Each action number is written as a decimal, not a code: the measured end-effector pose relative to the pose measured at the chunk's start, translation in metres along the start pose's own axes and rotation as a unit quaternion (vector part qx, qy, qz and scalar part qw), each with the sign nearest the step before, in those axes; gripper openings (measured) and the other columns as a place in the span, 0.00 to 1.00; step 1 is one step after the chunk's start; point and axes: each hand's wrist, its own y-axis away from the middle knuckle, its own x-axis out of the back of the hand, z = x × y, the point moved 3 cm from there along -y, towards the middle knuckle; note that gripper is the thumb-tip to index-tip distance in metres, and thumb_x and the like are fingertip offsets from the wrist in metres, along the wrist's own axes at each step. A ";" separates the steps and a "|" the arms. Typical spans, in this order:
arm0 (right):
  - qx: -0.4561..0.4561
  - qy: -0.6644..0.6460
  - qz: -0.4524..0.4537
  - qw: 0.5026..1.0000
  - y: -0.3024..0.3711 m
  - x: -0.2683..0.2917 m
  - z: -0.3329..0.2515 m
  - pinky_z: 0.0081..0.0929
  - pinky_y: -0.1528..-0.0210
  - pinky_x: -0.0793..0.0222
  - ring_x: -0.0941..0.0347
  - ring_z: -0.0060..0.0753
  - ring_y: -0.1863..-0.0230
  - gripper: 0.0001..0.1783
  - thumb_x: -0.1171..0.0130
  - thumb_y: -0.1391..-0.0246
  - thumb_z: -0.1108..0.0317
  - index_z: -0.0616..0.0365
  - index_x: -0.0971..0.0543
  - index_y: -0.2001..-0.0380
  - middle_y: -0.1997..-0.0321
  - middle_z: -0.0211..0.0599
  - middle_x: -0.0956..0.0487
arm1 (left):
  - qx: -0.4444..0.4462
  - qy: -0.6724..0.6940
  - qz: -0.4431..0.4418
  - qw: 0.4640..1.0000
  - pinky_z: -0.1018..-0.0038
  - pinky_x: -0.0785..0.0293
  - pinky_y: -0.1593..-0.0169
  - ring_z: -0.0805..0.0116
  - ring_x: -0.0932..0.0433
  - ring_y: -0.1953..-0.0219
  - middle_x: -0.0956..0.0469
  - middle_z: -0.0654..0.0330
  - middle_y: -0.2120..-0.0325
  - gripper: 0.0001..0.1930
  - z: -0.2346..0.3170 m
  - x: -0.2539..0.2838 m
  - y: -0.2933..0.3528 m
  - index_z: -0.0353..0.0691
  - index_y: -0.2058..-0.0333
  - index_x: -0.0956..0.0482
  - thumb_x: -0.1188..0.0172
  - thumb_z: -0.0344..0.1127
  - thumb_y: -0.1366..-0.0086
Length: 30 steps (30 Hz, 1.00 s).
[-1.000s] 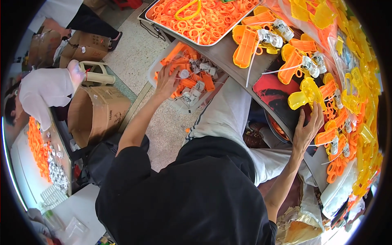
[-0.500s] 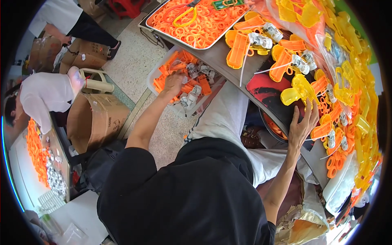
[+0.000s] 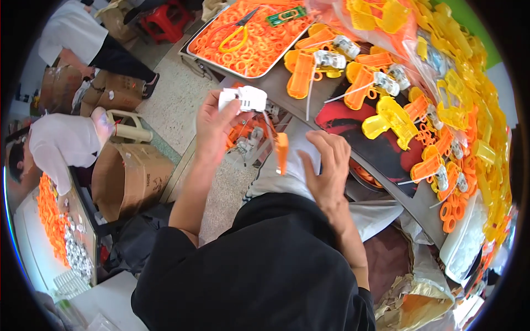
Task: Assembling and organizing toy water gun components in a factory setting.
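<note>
left hand [image 3: 212, 124] raised, gripping white plastic part [image 3: 243, 98] at top, long axis roughly level | orange piece [image 3: 281, 151] dangles below-right on a wire, probably | right hand [image 3: 326, 165] nearer it, fingers curled, holding nothing | bench [image 3: 287, 83] beyond

My single head view looks steeply down, close over my hands [image 3: 265, 143], with the table [image 3: 331, 110] ahead.
</note>
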 end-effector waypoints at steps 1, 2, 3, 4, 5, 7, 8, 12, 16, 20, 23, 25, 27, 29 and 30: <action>0.033 0.000 0.063 0.997 0.002 -0.005 -0.007 0.45 0.44 0.35 0.26 0.48 0.51 0.32 0.24 0.59 0.75 0.55 0.26 0.49 0.50 0.42 0.22 | 0.014 0.026 -0.002 1.000 0.67 0.15 0.50 0.65 0.16 0.55 0.19 0.53 0.55 0.12 -0.003 -0.016 0.003 0.35 0.53 0.27 0.36 0.27 0.32; 0.060 0.022 0.062 0.996 0.000 0.000 -0.013 0.46 0.45 0.35 0.26 0.47 0.53 0.33 0.22 0.60 0.74 0.54 0.27 0.49 0.51 0.40 0.23 | 0.018 0.030 -0.013 0.999 0.67 0.15 0.50 0.65 0.16 0.55 0.19 0.53 0.55 0.12 -0.008 -0.034 0.004 0.35 0.53 0.27 0.36 0.27 0.32; 0.068 0.043 0.065 0.995 -0.003 0.003 -0.017 0.45 0.45 0.35 0.26 0.46 0.55 0.31 0.22 0.60 0.74 0.55 0.26 0.51 0.53 0.40 0.23 | 0.025 0.029 -0.012 0.999 0.67 0.14 0.51 0.65 0.16 0.56 0.19 0.53 0.56 0.12 -0.013 -0.052 0.006 0.36 0.55 0.28 0.35 0.28 0.32; 0.075 0.068 0.068 0.992 -0.006 0.007 -0.018 0.43 0.45 0.35 0.26 0.45 0.57 0.29 0.23 0.60 0.75 0.55 0.25 0.53 0.55 0.39 0.22 | 0.033 0.030 -0.015 0.999 0.68 0.14 0.52 0.66 0.16 0.57 0.19 0.53 0.57 0.12 -0.021 -0.069 0.006 0.37 0.56 0.28 0.34 0.28 0.32; 0.071 0.083 0.073 0.991 -0.007 0.010 -0.013 0.43 0.45 0.35 0.26 0.45 0.57 0.29 0.23 0.60 0.75 0.55 0.25 0.53 0.55 0.39 0.22 | 0.033 0.081 -0.039 0.995 0.69 0.15 0.52 0.67 0.16 0.58 0.19 0.53 0.57 0.13 -0.028 -0.086 0.007 0.37 0.56 0.29 0.33 0.29 0.32; 0.026 0.046 0.114 0.992 -0.006 0.019 0.004 0.37 0.47 0.33 0.25 0.37 0.61 0.21 0.26 0.54 0.77 0.57 0.22 0.56 0.59 0.36 0.21 | 0.050 0.083 -0.049 0.994 0.69 0.15 0.52 0.68 0.16 0.58 0.19 0.54 0.57 0.13 -0.035 -0.111 0.008 0.37 0.55 0.29 0.33 0.29 0.32; 0.024 0.059 0.119 0.991 -0.005 0.023 0.007 0.37 0.47 0.33 0.25 0.37 0.61 0.21 0.26 0.54 0.77 0.57 0.22 0.56 0.59 0.36 0.21 | 0.060 0.078 -0.040 0.994 0.70 0.15 0.52 0.68 0.16 0.57 0.19 0.54 0.57 0.14 -0.037 -0.120 0.008 0.36 0.55 0.30 0.34 0.29 0.32; -0.245 -0.303 0.197 0.900 0.000 0.030 0.030 0.22 0.53 0.29 0.25 0.20 0.61 0.07 0.36 0.38 0.76 0.63 0.20 0.58 0.59 0.31 0.19 | 0.081 0.085 -0.054 0.992 0.68 0.16 0.49 0.68 0.16 0.56 0.19 0.55 0.56 0.14 -0.046 -0.138 0.007 0.36 0.52 0.30 0.35 0.29 0.31; -0.255 -0.458 0.234 0.819 -0.002 0.045 0.044 0.20 0.49 0.31 0.23 0.24 0.56 0.05 0.40 0.36 0.77 0.63 0.21 0.58 0.54 0.36 0.19 | 0.015 -0.027 -0.064 0.997 0.71 0.23 0.44 0.72 0.23 0.50 0.27 0.54 0.48 0.18 -0.054 -0.145 0.024 0.35 0.51 0.30 0.33 0.30 0.34; -0.199 -0.475 0.299 0.803 -0.003 0.080 0.039 0.40 0.35 0.34 0.21 0.38 0.55 0.05 0.48 0.29 0.70 0.60 0.29 0.57 0.61 0.41 0.19 | -0.169 -0.090 -0.157 0.969 0.69 0.34 0.41 0.67 0.27 0.51 0.29 0.54 0.48 0.14 -0.062 -0.140 0.014 0.37 0.54 0.27 0.34 0.33 0.33; -0.194 -0.433 0.286 0.833 0.012 0.135 0.052 0.49 0.43 0.26 0.26 0.34 0.67 0.13 0.47 0.28 0.59 0.57 0.29 0.62 0.75 0.32 0.26 | -0.220 -0.261 -0.175 0.923 0.67 0.35 0.41 0.63 0.26 0.50 0.26 0.54 0.51 0.10 -0.063 -0.169 -0.026 0.37 0.58 0.24 0.34 0.31 0.34; -0.271 -0.353 0.321 0.836 0.029 0.184 0.067 0.41 0.53 0.25 0.28 0.30 0.70 0.18 0.49 0.27 0.56 0.55 0.29 0.70 0.75 0.28 0.28 | -0.328 -0.371 -0.215 0.842 0.62 0.35 0.41 0.57 0.27 0.48 0.24 0.55 0.52 0.10 -0.078 -0.199 -0.057 0.40 0.61 0.21 0.31 0.30 0.40; -0.235 -0.388 0.286 0.844 0.034 0.230 0.080 0.32 0.56 0.27 0.29 0.29 0.70 0.16 0.48 0.27 0.56 0.56 0.25 0.66 0.75 0.27 0.29 | -0.374 -0.422 -0.244 0.789 0.60 0.36 0.41 0.55 0.27 0.47 0.24 0.56 0.50 0.12 -0.092 -0.222 -0.077 0.41 0.60 0.20 0.29 0.32 0.42; -0.313 -0.302 0.303 0.848 0.025 0.260 0.076 0.21 0.71 0.33 0.28 0.20 0.72 0.11 0.45 0.31 0.68 0.66 0.20 0.58 0.72 0.30 0.24 | -0.415 -0.527 -0.291 0.682 0.56 0.40 0.37 0.55 0.32 0.41 0.28 0.55 0.46 0.15 -0.114 -0.243 -0.089 0.41 0.59 0.18 0.27 0.37 0.45; -0.369 -0.231 0.276 0.857 0.019 0.273 0.077 0.20 0.71 0.32 0.28 0.19 0.72 0.12 0.44 0.31 0.69 0.67 0.18 0.56 0.73 0.30 0.23 | -0.415 -0.522 -0.295 0.684 0.56 0.40 0.37 0.55 0.32 0.41 0.28 0.55 0.46 0.15 -0.122 -0.248 -0.096 0.41 0.59 0.18 0.27 0.37 0.45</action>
